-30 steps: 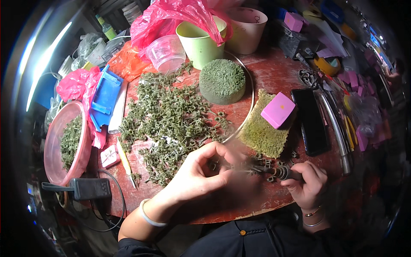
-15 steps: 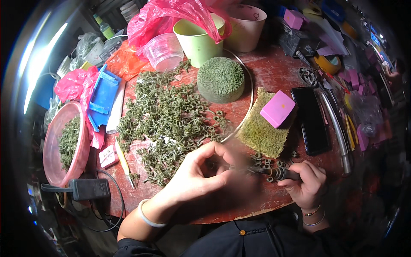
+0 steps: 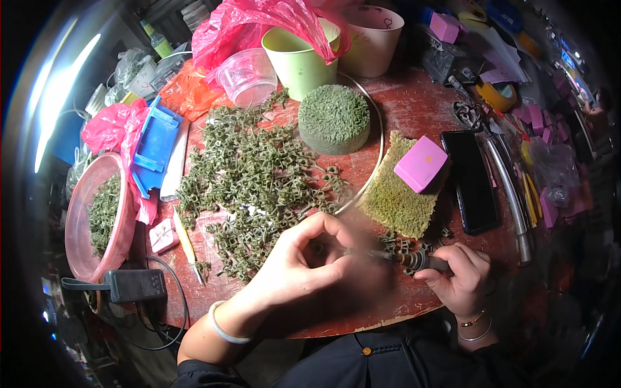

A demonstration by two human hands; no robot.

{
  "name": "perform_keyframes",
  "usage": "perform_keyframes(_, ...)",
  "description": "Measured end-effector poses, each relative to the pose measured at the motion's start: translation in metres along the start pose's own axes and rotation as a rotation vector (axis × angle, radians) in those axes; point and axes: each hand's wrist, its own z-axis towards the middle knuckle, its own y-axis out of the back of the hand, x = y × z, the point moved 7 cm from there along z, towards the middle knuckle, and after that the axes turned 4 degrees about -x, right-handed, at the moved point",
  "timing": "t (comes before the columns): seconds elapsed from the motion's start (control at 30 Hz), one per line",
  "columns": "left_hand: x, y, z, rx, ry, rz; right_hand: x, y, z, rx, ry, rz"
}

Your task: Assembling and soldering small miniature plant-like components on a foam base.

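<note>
My left hand (image 3: 301, 258) is curled in a pinch, its thumb and index fingertips meeting beside a blurred patch. Whatever lies between those fingertips is too blurred to make out. From the other side, my right hand (image 3: 462, 275) grips a soldering iron-like tool (image 3: 424, 261) by its dark handle. The tool's tip points left at my left fingertips and fades into the blur. Just beyond my left hand spreads a heap of small green ring-shaped pieces (image 3: 259, 171). A few more green pieces (image 3: 398, 243) lie under the tool.
Behind the hands are a round green block (image 3: 334, 119) and a rough yellow-green pad (image 3: 398, 204) with a pink box (image 3: 420, 163) on it. A phone (image 3: 470, 181) and metal rod (image 3: 508, 194) lie right. A pink bowl (image 3: 123, 220), power bank (image 3: 136, 286) and yellow-handled tool (image 3: 185, 240) are left.
My right hand and the tool have shifted very slightly left. My left hand holds the same pinch, and the things on the table stay where they were.
</note>
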Motion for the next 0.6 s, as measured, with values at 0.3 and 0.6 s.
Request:
perform_keyframes(0.3, -0.011, 0.011, -0.006, -0.039, -0.077, 0.128, -0.001, 0.006, 0.003, -0.072, -0.089, 0.059)
perform_keyframes(0.6, -0.130, 0.140, -0.091, -1.204, -0.537, 0.888, -0.006, 0.010, -0.008, -0.108, -0.103, 0.093)
